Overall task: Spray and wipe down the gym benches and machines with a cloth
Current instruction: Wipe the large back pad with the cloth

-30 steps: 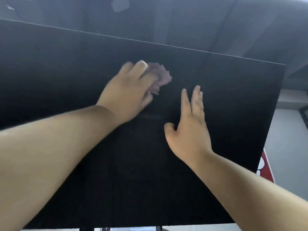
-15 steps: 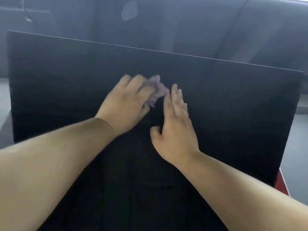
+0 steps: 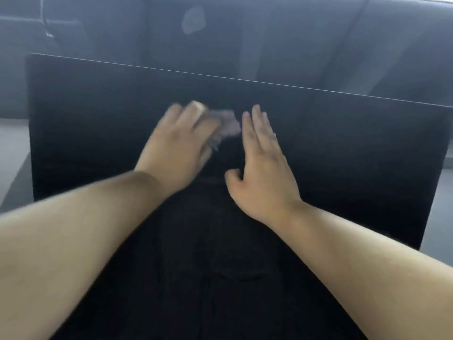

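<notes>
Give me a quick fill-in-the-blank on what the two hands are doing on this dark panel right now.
1. The left hand holds a crumpled ____ against the dark panel.
2. The right hand lies flat on the panel and holds ____.
3. Of the two hands, the one smeared by motion blur is the ____.

Missing words: cloth; nothing; left.

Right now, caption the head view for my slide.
Left hand holds a crumpled cloth against the black panel; right hand lies flat beside it.
</notes>
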The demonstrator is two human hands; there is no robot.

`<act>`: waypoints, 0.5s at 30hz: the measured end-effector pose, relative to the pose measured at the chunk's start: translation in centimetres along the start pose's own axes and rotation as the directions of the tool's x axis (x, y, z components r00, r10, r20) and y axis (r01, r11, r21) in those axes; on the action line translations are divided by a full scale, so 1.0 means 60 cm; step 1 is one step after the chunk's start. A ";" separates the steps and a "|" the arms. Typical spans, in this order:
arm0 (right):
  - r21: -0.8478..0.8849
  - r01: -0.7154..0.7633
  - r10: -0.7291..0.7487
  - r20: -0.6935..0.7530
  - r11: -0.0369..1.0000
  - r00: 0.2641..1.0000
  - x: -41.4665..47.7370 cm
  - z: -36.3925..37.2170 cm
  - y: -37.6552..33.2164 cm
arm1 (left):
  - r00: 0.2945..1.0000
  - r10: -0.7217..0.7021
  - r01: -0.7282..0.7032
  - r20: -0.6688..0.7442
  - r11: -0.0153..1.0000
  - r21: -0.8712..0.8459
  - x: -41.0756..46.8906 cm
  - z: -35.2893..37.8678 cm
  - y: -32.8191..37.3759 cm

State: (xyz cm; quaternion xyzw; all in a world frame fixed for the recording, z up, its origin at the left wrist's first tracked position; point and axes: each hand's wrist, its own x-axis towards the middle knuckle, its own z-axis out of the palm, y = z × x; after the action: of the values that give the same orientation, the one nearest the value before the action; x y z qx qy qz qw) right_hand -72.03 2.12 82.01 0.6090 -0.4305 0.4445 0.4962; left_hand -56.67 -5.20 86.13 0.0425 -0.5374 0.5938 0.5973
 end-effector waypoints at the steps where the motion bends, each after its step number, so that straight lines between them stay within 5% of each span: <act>1: -0.007 0.002 -0.002 0.006 1.000 1.000 -0.002 -0.001 0.003 | 0.998 0.057 -0.056 0.027 0.998 -0.031 -0.025 0.001 0.013; 6: -0.076 0.020 -0.017 0.049 0.997 0.999 -0.007 -0.001 0.003 | 0.964 0.185 -0.178 0.193 0.983 -0.054 -0.067 -0.011 -0.006; 8: -0.083 0.028 -0.024 0.045 0.996 0.999 -0.005 0.000 -0.002 | 0.993 -0.017 0.019 0.115 1.000 -0.019 -0.022 -0.020 -0.044; 11: -0.100 0.070 -0.065 0.054 0.993 0.996 -0.004 0.008 -0.012 | 0.947 -0.318 0.316 -0.041 0.948 -0.049 0.024 -0.026 -0.076; 15: -0.054 0.085 -0.082 0.051 0.995 0.995 -0.006 0.027 -0.026 | 0.982 -0.162 0.158 -0.093 0.986 -0.057 -0.034 0.003 -0.031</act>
State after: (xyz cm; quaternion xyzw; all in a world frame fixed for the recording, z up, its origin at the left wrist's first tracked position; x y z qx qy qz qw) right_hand -70.43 0.74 81.12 0.6228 -0.4289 0.3962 0.5207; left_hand -54.82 -7.21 85.88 0.0421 -0.5170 0.5319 0.6693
